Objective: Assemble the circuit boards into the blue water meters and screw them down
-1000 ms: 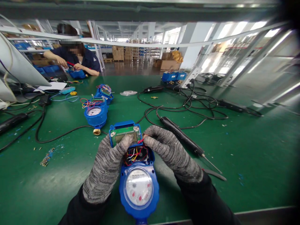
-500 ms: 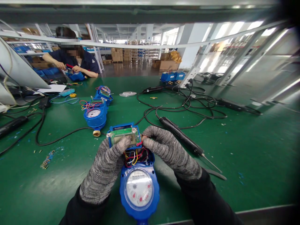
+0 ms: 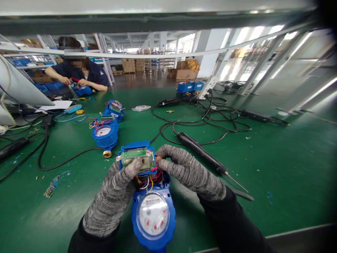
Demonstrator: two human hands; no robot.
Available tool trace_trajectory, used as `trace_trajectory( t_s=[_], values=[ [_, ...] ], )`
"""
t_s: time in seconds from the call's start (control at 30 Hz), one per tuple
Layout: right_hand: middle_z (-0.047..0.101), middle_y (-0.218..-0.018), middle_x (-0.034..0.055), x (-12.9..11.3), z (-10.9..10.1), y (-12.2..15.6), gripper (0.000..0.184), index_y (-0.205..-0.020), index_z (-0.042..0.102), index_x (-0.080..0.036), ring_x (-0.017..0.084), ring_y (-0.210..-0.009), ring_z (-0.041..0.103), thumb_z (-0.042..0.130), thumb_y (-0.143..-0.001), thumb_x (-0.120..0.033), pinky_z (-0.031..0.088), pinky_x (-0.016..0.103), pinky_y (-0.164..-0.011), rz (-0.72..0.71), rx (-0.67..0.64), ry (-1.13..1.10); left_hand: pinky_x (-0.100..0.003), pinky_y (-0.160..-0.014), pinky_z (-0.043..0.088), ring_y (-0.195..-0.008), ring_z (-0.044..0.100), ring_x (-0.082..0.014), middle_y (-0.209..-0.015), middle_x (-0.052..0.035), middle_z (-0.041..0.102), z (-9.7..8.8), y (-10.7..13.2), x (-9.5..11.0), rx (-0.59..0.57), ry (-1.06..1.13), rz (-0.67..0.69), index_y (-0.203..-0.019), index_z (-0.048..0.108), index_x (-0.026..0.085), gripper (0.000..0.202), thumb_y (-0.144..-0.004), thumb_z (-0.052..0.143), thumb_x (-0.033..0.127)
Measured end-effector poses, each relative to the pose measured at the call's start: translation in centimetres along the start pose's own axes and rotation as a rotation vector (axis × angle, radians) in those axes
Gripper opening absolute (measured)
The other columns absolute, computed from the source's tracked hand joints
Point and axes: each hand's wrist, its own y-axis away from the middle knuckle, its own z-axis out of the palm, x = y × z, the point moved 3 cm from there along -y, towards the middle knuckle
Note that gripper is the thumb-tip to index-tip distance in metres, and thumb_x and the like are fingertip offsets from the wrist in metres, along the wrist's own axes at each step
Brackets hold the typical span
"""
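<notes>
A blue water meter [image 3: 154, 214] with a round white dial lies on the green table in front of me. Above its open housing sits a green circuit board with a small display [image 3: 138, 159], joined to the meter by red, yellow and white wires [image 3: 147, 181]. My left hand [image 3: 118, 189], in a grey knit glove, pinches the board's near edge. My right hand [image 3: 184, 168], gloved the same, grips the board's right end where the wires come out. Both hands are closed on the board.
A black electric screwdriver [image 3: 202, 154] lies just right of my right hand, its cable looping across the table. Two more blue meters [image 3: 104, 131] stand at the back left. A seated person [image 3: 79, 72] works at the far left. Loose screws [image 3: 50, 186] lie at the left.
The circuit board has been lifted and tilted slightly off the housing, showing more of the wires beneath. My view has shifted a little, and both hands stay on the board.
</notes>
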Motion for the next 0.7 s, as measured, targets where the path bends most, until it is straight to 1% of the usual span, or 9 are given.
trace_trajectory(
  t_s=[0.1,0.23,0.37,0.53,0.6,0.7],
  values=[
    [0.059,-0.089,-0.0008,0.0,0.1,0.0,0.01,-0.091,0.058,-0.02,0.014,-0.084,0.056,0.054,-0.093,-0.029,0.046,0.025,-0.074,0.0,-0.011,-0.013,-0.035,-0.085,0.057,-0.1,0.068,-0.0255,-0.107,-0.0036,0.073,0.2,0.2,0.0,-0.036,0.035,-0.031,-0.114,0.067,0.025,0.039,-0.075,0.072,0.025],
    [0.06,-0.09,0.0001,0.0,0.2,-0.1,0.011,-0.093,0.058,-0.02,0.015,-0.085,0.057,0.055,-0.091,-0.03,0.047,0.027,-0.075,0.004,0.006,-0.069,-0.036,-0.09,0.055,-0.101,0.068,-0.0253,-0.109,-0.0042,0.072,0.6,0.2,0.2,-0.089,0.056,-0.063,-0.114,0.067,0.025,0.036,-0.078,0.069,0.025],
    [0.059,-0.086,-0.0013,0.0,0.3,-0.2,0.011,-0.089,0.059,-0.02,0.013,-0.08,0.055,0.056,-0.091,-0.03,0.046,0.025,-0.071,0.012,0.002,-0.057,-0.039,-0.091,0.055,-0.101,0.067,-0.0266,-0.106,-0.0043,0.073,0.0,0.1,0.0,-0.09,0.077,-0.098,-0.11,0.069,0.025,0.034,-0.077,0.07,0.027],
    [0.059,-0.083,-0.0013,-0.3,0.2,-0.2,0.011,-0.088,0.059,-0.019,0.013,-0.078,0.055,0.056,-0.09,-0.028,0.045,0.024,-0.069,0.009,-0.019,-0.077,-0.04,-0.095,0.052,-0.106,0.066,-0.0275,-0.11,-0.0063,0.072,-0.7,0.0,-0.4,-0.122,0.083,-0.132,-0.113,0.068,0.022,0.034,-0.08,0.067,0.029],
    [0.059,-0.081,-0.0013,-0.3,0.2,-0.2,0.012,-0.086,0.059,-0.018,0.012,-0.074,0.055,0.056,-0.089,-0.029,0.045,0.023,-0.065,0.03,-0.044,-0.114,-0.04,-0.096,0.051,-0.107,0.065,-0.0272,-0.107,-0.0063,0.072,-0.8,0.0,-0.5,-0.141,0.083,-0.135,-0.112,0.069,0.021,0.032,-0.081,0.066,0.03],
    [0.058,-0.077,-0.0006,-0.2,0.3,-0.1,0.016,-0.086,0.059,-0.017,0.013,-0.069,0.054,0.058,-0.088,-0.033,0.045,0.023,-0.06,0.061,-0.083,-0.179,-0.04,-0.097,0.051,-0.106,0.066,-0.0271,-0.1,-0.0064,0.074,-0.9,0.2,-0.5,-0.17,0.079,-0.15,-0.105,0.072,0.019,0.026,-0.082,0.065,0.031]
  ],
)
